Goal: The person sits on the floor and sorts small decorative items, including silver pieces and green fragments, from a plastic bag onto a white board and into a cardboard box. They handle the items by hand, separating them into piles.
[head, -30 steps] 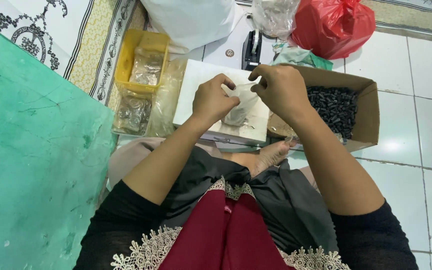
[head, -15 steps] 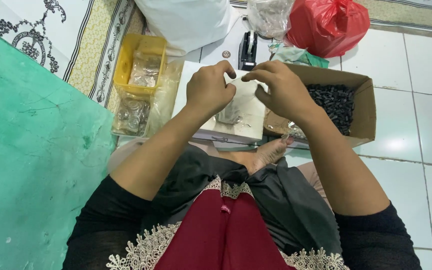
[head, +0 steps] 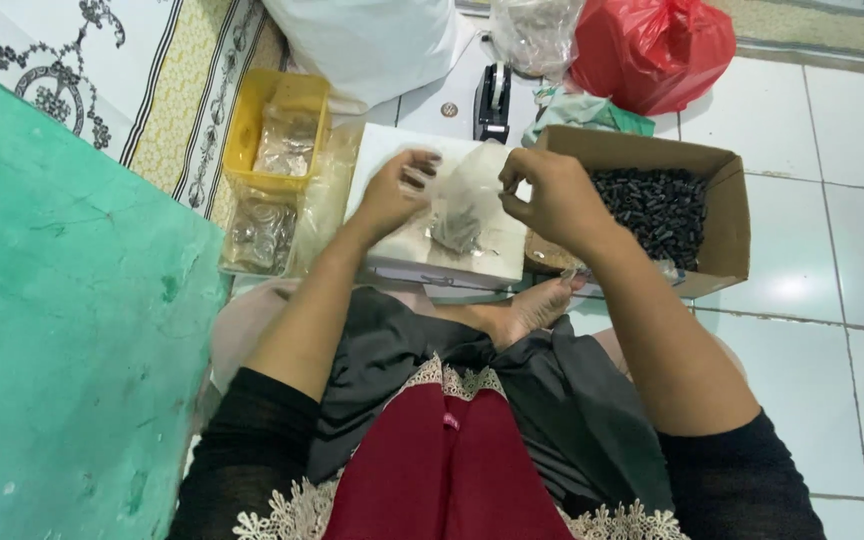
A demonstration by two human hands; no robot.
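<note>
Hands: 2, both raised over a white board that lies on the floor in front of the seated person. Left hand, fingers curled, pinches 1 top edge of a small clear plastic bag; right hand, fingers pressed together, pinches the opposite edge. Bag hangs between them just above the board, mouth held apart, a clump of small dark pieces settled at its bottom.

Stock, right: open cardboard box, touching the board's right edge, its floor covered with many small black pieces.

Stock, left: yellow tray and, nearer the person, a clear container, both holding filled clear bags; exact count cannot be told.

Behind: black tape dispenser, white sack, red plastic bag, all on the tiled floor.

Progress, as judged: 1 bag partly filled and not yet closed; several bags appear finished at left; the large remainder in the box suggests much packing is left.

Change against 0.5 s ago: hands then sat close together over the board with the bag mostly hidden beneath them; now they stand apart, and the bag is lifted and spread in plain view. Box, tray and dispenser unchanged.
</note>
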